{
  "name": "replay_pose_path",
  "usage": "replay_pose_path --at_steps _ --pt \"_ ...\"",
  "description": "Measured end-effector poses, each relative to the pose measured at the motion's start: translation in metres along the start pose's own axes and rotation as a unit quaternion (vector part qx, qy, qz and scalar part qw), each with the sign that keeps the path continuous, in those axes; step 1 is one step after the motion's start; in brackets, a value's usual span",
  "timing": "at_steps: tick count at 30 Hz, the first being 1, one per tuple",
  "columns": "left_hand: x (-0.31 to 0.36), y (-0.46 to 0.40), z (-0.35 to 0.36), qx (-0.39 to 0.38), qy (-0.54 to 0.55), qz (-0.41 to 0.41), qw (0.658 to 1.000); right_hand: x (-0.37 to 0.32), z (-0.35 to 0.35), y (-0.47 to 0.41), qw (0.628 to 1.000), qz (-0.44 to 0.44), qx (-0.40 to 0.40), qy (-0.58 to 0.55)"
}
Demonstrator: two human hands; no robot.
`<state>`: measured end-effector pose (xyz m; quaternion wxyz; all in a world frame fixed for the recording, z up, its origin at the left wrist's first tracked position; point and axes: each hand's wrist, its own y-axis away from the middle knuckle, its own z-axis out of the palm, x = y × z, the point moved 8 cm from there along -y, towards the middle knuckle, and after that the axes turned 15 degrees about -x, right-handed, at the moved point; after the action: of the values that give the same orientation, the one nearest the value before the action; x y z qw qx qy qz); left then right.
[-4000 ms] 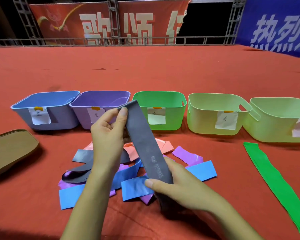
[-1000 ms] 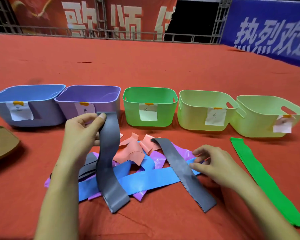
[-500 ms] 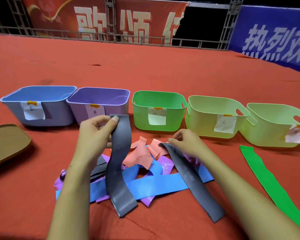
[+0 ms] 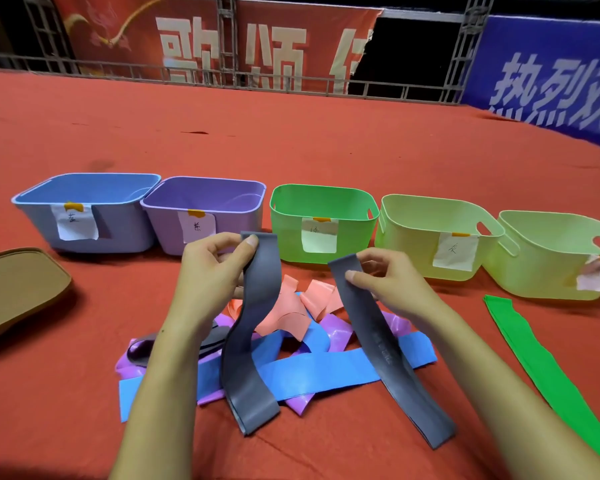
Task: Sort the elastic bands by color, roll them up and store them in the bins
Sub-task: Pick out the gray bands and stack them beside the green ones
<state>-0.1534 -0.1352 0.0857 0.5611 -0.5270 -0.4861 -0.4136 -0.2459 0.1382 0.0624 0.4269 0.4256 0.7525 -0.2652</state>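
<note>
Five bins (image 4: pixel 201 216) in a row at 12 o'clock, none visibly filled. Band pile (image 4: pixel 291 341) at centre. Left hand (image 4: pixel 212 271) pinches one grey band (image 4: pixel 253 327); right hand (image 4: pixel 385 282), bare a second ago, now pinches the second grey (image 4: pixel 378 341). Greys paired, rolling likely next.

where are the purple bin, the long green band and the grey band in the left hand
purple bin (image 4: pixel 229 226), head view, on its front wall
long green band (image 4: pixel 534 362), head view, mid-length on the carpet
grey band in the left hand (image 4: pixel 248 362), head view, on its hanging middle
</note>
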Motion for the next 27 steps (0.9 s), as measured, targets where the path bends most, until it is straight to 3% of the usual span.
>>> replay_pose_path --at_steps 14,19,27 --pt "0.028 0.016 0.098 -0.152 0.068 0.007 0.986 -0.086 -0.032 0.115 0.967 -0.147 0.072 -0.195" --pt "0.036 0.025 0.131 -0.187 0.062 0.008 0.980 -0.095 -0.035 0.134 0.951 -0.177 0.054 -0.248" --pt "0.047 0.039 0.159 -0.215 0.056 0.019 0.975 -0.079 -0.035 0.132 0.960 -0.178 0.135 -0.169"
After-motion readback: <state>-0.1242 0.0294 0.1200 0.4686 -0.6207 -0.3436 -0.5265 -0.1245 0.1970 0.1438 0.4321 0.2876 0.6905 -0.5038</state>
